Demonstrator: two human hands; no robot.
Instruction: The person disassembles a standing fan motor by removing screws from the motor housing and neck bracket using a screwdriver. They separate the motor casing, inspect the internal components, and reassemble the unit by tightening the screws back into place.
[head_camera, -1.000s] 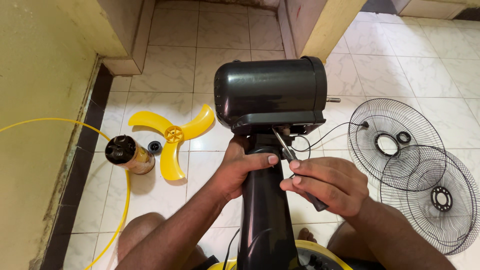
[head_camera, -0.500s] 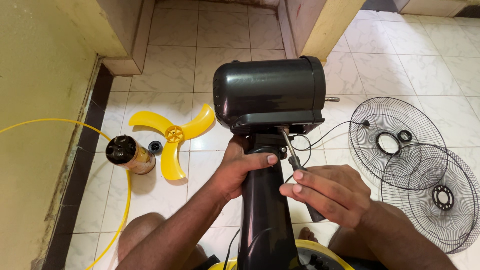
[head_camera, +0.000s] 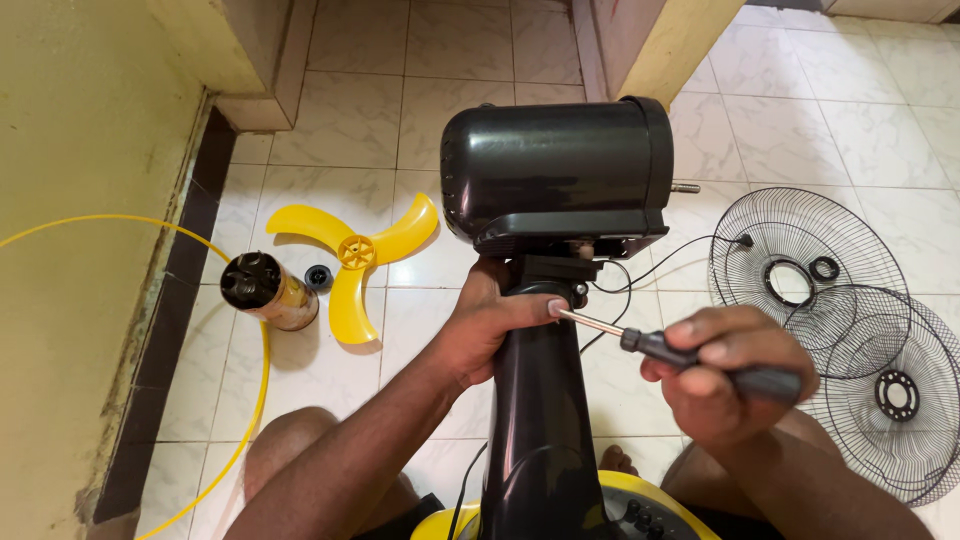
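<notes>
A black fan motor housing (head_camera: 555, 170) sits on top of a black stand column (head_camera: 540, 420) between my legs. My left hand (head_camera: 490, 320) wraps around the column just under the housing. My right hand (head_camera: 730, 385) grips a black-handled screwdriver (head_camera: 680, 355). Its metal shaft points left, with the tip at the neck joint beside my left thumb. A short shaft (head_camera: 685, 187) sticks out of the housing's right side.
A yellow three-blade fan propeller (head_camera: 350, 255) lies on the tiled floor at left, next to a dark-capped can (head_camera: 268, 290) and a small black cap (head_camera: 318, 277). Two black wire grilles (head_camera: 850, 340) lie at right. A yellow ring (head_camera: 262, 360) rests along the left wall.
The screwdriver has swung from pointing steeply up under the housing to lying nearly level, tip at the neck. My right hand has shifted right and back along the handle.
</notes>
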